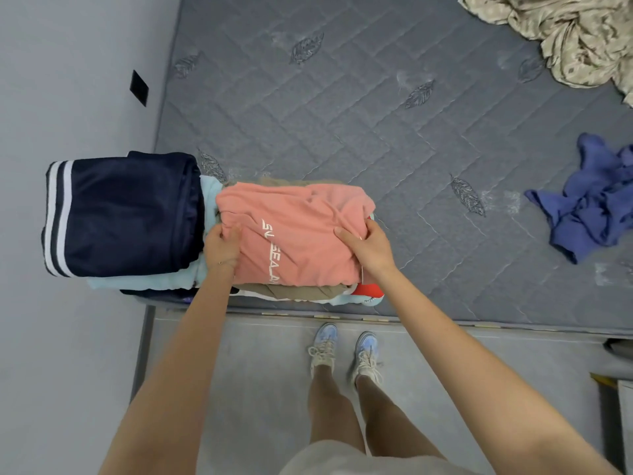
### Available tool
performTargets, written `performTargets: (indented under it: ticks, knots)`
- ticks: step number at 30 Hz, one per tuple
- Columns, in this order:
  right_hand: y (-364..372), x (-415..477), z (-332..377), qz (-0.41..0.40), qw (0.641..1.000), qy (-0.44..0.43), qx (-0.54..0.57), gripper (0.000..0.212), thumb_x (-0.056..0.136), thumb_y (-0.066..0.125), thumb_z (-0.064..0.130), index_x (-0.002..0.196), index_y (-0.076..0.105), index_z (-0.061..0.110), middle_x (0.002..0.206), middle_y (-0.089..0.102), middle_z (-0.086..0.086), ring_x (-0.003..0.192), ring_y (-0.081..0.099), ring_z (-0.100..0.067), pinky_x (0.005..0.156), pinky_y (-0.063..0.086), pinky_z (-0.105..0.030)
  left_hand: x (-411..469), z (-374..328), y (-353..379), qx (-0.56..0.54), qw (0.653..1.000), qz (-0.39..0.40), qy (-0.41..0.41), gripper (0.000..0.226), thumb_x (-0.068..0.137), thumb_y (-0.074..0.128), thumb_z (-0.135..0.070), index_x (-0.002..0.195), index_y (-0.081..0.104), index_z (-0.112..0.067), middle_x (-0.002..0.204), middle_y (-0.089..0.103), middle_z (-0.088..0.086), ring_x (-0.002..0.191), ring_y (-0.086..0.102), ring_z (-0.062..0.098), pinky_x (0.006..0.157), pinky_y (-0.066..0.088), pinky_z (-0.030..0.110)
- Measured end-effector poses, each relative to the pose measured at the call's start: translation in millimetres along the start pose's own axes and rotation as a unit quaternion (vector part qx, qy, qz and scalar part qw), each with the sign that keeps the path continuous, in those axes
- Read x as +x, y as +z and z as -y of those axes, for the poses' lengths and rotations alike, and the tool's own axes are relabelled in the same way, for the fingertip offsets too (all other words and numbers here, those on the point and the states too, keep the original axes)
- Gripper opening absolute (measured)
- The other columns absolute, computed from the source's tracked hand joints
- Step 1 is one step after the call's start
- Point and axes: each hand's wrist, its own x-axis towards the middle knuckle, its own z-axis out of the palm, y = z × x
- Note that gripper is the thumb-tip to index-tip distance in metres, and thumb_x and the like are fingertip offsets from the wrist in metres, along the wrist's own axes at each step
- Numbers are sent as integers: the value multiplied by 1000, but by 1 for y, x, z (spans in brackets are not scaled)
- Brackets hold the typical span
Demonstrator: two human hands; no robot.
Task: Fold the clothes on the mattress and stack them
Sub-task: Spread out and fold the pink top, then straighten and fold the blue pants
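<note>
Two hands are gripping the folded pink shirt (294, 241), well apart: the left hand (222, 246) is clutching its left edge, the right hand (368, 248) is clasping its right edge, thumb on top. The shirt is lying atop a stack of folded clothes (294, 292) at the mattress (342, 114) near edge, just beside a navy striped garment (126, 214) topping another pile. A crumpled blue garment (596, 204) and a beige cloth (565, 32) are lying unfolded further right

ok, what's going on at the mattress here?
A person stands at the mattress edge; the left hand and right hand grip the sides of a folded pink shirt lying on a stack of folded clothes. A navy garment tops a second stack alongside. A blue garment and a beige cloth lie crumpled, unfolded.
</note>
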Motion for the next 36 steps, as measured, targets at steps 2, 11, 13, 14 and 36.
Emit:
performTargets:
  ticks: [2,11,13,14,36]
  knots:
    - [1,0,-5,10,999,17,-32,63,83,75,42,135,51,14,129,61,-2,118,58,-23,94,45,-32,-4,2,2,33,999,10,-8,21,97,55,-23,95,55,-2,99,55,18,94,50,26,85,41,33]
    - [-8,-6,-4,-48,985,-24,-161,82,79,67,64,145,35,29,141,43,-2,133,37,-26,108,34,-47,-18,-13,2,116,987,-19,107,71,95,58,-26,151,21,-4,155,27,18,144,24,30,119,19,40]
    - [-13,-9,1,-53,976,-61,-202,80,82,63,65,147,33,30,146,38,0,136,33,-25,110,31,-47,-27,-21,3,200,967,-35,154,71,95,58,-29,151,22,-7,155,23,20,144,20,34,118,16,46]
    - [-18,-11,5,-56,969,-82,-227,78,84,59,63,149,31,29,150,35,-1,139,29,-25,111,29,-47,-33,-27,5,245,951,-41,182,68,95,55,-31,151,23,-9,156,20,20,145,16,35,119,13,48]
    - [-395,-33,-102,-157,886,-48,-433,77,95,49,54,157,12,27,163,15,-7,150,11,-29,118,16,-47,-266,-180,357,408,809,148,396,68,94,46,-53,153,19,-31,163,-3,2,149,-8,27,115,-4,59]
